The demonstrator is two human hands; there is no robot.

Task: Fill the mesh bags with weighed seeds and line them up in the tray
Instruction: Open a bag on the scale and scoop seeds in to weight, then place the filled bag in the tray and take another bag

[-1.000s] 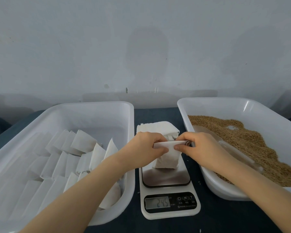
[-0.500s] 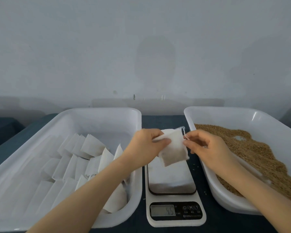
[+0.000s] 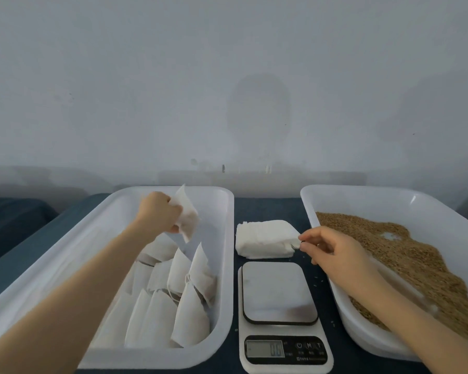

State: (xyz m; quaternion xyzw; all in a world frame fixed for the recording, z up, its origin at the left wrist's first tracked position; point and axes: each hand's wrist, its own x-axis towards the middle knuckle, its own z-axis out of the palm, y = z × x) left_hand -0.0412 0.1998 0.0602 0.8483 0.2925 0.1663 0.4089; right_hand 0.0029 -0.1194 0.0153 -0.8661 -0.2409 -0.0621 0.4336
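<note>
Dark desk (image 3: 268,209). Your left hand (image 3: 157,215) grips filled bag (image 3: 187,215) over tray (image 3: 229,265); bag row (image 3: 179,273) at its 6 o'clock. Your right hand (image 3: 333,252) pinches corner of stack (image 3: 265,238), at its 9 o'clock.

Filled bag (image 3: 187,215) tilted above bag rows (image 3: 173,306), left tray (image 3: 227,265); empty-bag stack (image 3: 262,238) btwn trays; seeds (image 3: 405,252), rt tray (image 3: 362,197).

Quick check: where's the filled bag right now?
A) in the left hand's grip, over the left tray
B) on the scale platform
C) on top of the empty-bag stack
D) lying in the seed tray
A: the left hand grips the filled bag in the air above the left tray. The scale platform is bare, and the right hand pinches a corner of the empty-bag stack.
</note>
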